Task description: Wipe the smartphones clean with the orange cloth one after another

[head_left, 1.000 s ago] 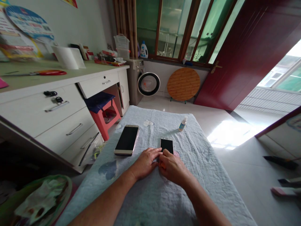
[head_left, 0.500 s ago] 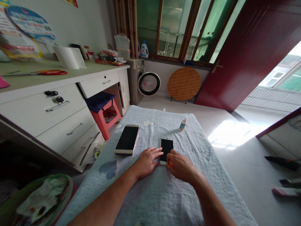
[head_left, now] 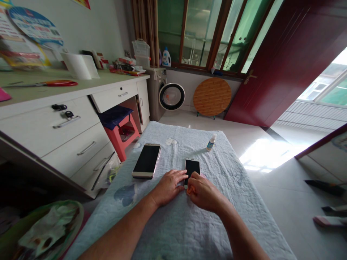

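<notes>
A small phone (head_left: 192, 166) with a dark screen lies on the light blue cloth (head_left: 173, 231). My left hand (head_left: 170, 186) rests flat beside it, fingertips touching its left edge. My right hand (head_left: 203, 191) is closed round an orange cloth (head_left: 191, 190) at the phone's lower end and covers part of the screen. To the left lies a larger gold-edged phone (head_left: 147, 160), screen up. A small spray bottle (head_left: 210, 142) with a clear cap stands behind and to the right of the small phone.
A white desk (head_left: 76, 131) and a red stool (head_left: 124, 131) are on the left. At the lower left is a green-rimmed basin (head_left: 80, 213). Beyond the covered surface are a washing machine (head_left: 155, 94) with its door open and a round wooden board (head_left: 212, 96).
My right hand has moved slightly left with the orange cloth, across the lower end of the small phone. My left hand has stayed in place.
</notes>
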A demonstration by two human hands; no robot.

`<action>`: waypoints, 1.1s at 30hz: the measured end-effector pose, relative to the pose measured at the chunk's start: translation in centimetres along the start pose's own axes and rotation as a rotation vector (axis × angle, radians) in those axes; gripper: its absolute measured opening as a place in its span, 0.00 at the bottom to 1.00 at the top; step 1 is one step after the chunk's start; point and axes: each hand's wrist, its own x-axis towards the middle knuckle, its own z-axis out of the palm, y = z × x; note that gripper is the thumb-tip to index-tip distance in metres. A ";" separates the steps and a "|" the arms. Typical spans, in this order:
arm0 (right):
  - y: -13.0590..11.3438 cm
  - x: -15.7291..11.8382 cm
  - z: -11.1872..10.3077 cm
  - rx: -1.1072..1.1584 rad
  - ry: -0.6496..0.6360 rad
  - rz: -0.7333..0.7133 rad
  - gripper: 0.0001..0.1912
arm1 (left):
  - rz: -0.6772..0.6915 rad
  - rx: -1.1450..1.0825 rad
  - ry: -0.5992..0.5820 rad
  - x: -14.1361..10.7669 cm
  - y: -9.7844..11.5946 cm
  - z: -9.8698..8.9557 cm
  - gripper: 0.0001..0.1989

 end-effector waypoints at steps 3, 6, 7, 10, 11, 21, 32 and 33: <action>0.0 0.1 0.1 0.008 -0.001 0.004 0.05 | 0.003 -0.001 -0.004 0.0 0.0 -0.1 0.19; -0.2 0.1 0.1 0.005 -0.011 0.035 0.05 | 0.007 -0.003 -0.004 0.0 0.0 -0.2 0.19; -0.3 0.1 0.0 0.003 -0.014 0.049 0.05 | 0.009 -0.005 -0.003 0.0 0.0 -0.1 0.19; -0.3 0.1 -0.3 -0.025 -0.040 0.100 0.06 | 0.011 -0.003 0.000 -0.1 -0.1 0.0 0.19; -0.2 0.0 -0.4 -0.041 -0.056 0.118 0.06 | 0.010 0.000 0.002 -0.1 -0.1 0.1 0.19; -0.5 0.0 -0.5 -0.162 -0.076 0.138 0.07 | -0.006 0.018 0.003 0.0 0.0 0.1 0.20; -1.9 0.9 0.6 -0.089 -0.004 0.086 0.09 | 0.024 -0.039 0.038 -0.1 -0.3 0.4 0.22; -2.0 0.9 0.6 -0.086 0.001 0.086 0.09 | 0.019 -0.038 0.044 -0.1 -0.3 0.5 0.22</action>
